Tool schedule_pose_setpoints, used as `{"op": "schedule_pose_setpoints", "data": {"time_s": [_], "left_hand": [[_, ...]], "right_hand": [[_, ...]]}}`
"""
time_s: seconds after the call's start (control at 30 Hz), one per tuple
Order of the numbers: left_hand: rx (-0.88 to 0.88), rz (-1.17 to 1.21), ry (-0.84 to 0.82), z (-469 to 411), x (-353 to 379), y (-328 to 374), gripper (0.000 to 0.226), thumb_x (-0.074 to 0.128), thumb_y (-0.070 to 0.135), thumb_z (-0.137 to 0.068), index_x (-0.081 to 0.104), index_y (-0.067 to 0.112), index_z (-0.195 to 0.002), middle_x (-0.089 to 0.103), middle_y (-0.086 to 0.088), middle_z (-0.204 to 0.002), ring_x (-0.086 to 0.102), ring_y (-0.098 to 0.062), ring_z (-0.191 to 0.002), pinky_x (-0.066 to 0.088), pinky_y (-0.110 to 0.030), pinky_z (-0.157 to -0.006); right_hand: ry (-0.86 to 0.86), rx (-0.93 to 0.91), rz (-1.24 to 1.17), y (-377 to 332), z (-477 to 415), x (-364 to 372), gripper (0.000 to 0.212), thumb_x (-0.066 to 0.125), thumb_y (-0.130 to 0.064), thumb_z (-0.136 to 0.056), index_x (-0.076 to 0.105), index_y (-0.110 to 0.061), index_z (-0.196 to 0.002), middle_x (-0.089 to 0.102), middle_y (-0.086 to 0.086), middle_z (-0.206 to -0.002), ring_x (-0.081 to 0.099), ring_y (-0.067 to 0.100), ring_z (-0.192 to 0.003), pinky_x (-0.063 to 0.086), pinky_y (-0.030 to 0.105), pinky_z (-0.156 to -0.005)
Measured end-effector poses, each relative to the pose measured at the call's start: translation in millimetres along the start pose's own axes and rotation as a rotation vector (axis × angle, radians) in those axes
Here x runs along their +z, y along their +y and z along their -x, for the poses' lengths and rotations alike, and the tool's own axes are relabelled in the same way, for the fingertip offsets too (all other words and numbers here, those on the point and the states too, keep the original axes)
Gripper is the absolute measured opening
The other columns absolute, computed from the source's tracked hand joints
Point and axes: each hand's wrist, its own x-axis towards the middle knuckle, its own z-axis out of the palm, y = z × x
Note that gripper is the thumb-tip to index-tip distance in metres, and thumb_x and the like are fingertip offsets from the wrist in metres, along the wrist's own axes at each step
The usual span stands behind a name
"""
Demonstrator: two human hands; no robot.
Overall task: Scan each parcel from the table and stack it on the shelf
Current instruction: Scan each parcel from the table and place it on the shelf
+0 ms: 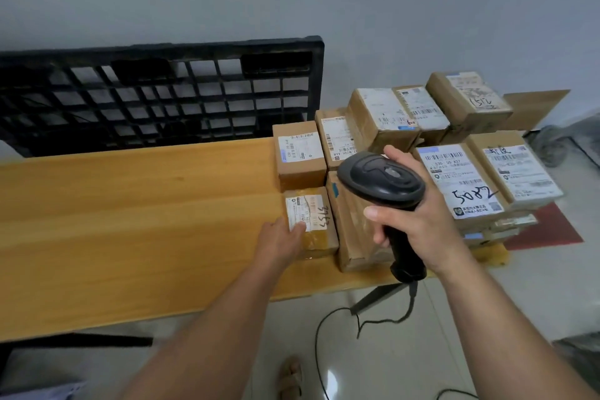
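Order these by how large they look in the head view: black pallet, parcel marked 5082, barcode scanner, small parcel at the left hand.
1. black pallet
2. parcel marked 5082 and barcode scanner: they look alike, and the scanner is held nearer the camera, so no ranking
3. small parcel at the left hand

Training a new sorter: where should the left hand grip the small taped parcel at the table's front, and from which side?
Probably its near-left corner, from the left: the small taped parcel lies flat, a larger box against its right side and another box behind, leaving only its left and near faces open. The left hand rests there.
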Motion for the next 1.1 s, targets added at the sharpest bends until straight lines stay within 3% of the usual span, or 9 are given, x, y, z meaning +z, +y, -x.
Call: {"op": "schedule_pose_setpoints", "data": {"time_s": [0.13, 0.27, 0.4, 0.5, 0.67, 0.77, 0.87, 1.0, 1.1], "left_hand": [[-0.037, 0.226, -0.015, -3, 2, 1, 0.045, 0.052, 0.030, -0.098, 0.043, 0.014, -0.139, 0.056, -0.006, -0.134, 0.056, -0.021, -0.114, 0.046, -0.024, -0.079], [-0.083, 0.381, -0.057, -3, 4, -5, 0.052, 0.056, 0.033, -0.096, 0.034, 0.021, -0.141, 0.054, -0.006, -0.132, 0.053, -0.011, -0.095, 0.041, -0.018, -0.059], [-0.072, 0.437, -0.096, -7, 0, -8, 0.056, 0.064, 0.020, -0.092, 0.031, 0.023, -0.137, 0.059, -0.007, -0.127, 0.056, -0.005, -0.086, 0.047, -0.021, -0.064], [-0.022, 0.459, -0.128, -7, -5, -10, 0.077, 0.068, 0.005, -0.085, 0.022, 0.029, -0.142, 0.057, -0.009, -0.128, 0.060, -0.011, -0.095, 0.052, -0.019, -0.062], [0.063, 0.489, -0.138, 11, -13, -4, 0.105, 0.067, -0.014, -0.077, 0.011, 0.038, -0.150, 0.053, -0.015, -0.131, 0.060, -0.025, -0.108, 0.053, -0.019, -0.053], [0.089, 0.492, -0.071, 24, -18, -6, 0.114, 0.070, -0.015, -0.072, 0.008, 0.041, -0.150, 0.051, -0.016, -0.133, 0.059, -0.030, -0.113, 0.056, -0.023, -0.056], [0.123, 0.485, 0.022, 37, -23, -12, 0.120, 0.075, -0.013, -0.066, 0.009, 0.048, -0.148, 0.047, -0.018, -0.132, 0.061, -0.031, -0.107, 0.061, -0.037, -0.064], [0.181, 0.512, 0.117, 63, -31, -15, 0.119, 0.074, -0.013, -0.068, 0.009, 0.047, -0.148, 0.043, -0.018, -0.131, 0.061, -0.032, -0.107, 0.060, -0.036, -0.062], [0.226, 0.523, 0.199, 85, -38, -18, 0.114, 0.074, -0.011, -0.070, 0.012, 0.046, -0.148, 0.043, -0.014, -0.125, 0.062, -0.028, -0.103, 0.060, -0.036, -0.063]], "right_hand": [[-0.003, 0.058, -0.025, 5, -4, -3, 0.092, 0.080, -0.014, -0.063, 0.038, -0.039, -0.142, 0.070, 0.004, -0.072, 0.057, 0.033, -0.048, 0.050, 0.043, -0.056], [-0.010, 0.085, -0.037, 7, -4, -4, 0.092, 0.079, -0.014, -0.063, 0.037, -0.040, -0.141, 0.070, 0.008, -0.073, 0.056, 0.032, -0.049, 0.049, 0.045, -0.058], [-0.021, 0.085, -0.049, 6, -5, -4, 0.093, 0.078, -0.014, -0.064, 0.035, -0.038, -0.143, 0.068, 0.010, -0.067, 0.056, 0.031, -0.048, 0.049, 0.045, -0.057], [-0.032, 0.082, -0.052, 5, -4, -4, 0.096, 0.079, -0.021, -0.061, 0.033, -0.038, -0.144, 0.065, 0.008, -0.060, 0.055, 0.030, -0.047, 0.047, 0.042, -0.056], [-0.054, 0.068, -0.013, 4, -4, -6, 0.087, 0.074, -0.012, -0.066, 0.037, -0.043, -0.139, 0.068, 0.002, -0.064, 0.057, 0.028, -0.048, 0.049, 0.038, -0.054], [-0.081, 0.063, 0.023, -2, 1, -5, 0.089, 0.077, -0.014, -0.065, 0.038, -0.044, -0.139, 0.072, 0.000, -0.075, 0.060, 0.029, -0.050, 0.050, 0.035, -0.050], [-0.107, 0.043, 0.001, -7, 13, -2, 0.089, 0.078, -0.012, -0.064, 0.040, -0.043, -0.139, 0.072, 0.004, -0.095, 0.059, 0.031, -0.050, 0.051, 0.035, -0.048], [-0.160, -0.005, -0.015, -14, 36, 4, 0.088, 0.078, -0.002, -0.070, 0.040, -0.039, -0.140, 0.071, 0.011, -0.099, 0.059, 0.032, -0.049, 0.052, 0.035, -0.046], [-0.186, -0.039, -0.029, -17, 56, 8, 0.091, 0.078, -0.008, -0.067, 0.038, -0.036, -0.144, 0.067, 0.013, -0.106, 0.060, 0.031, -0.049, 0.052, 0.035, -0.046]]}}
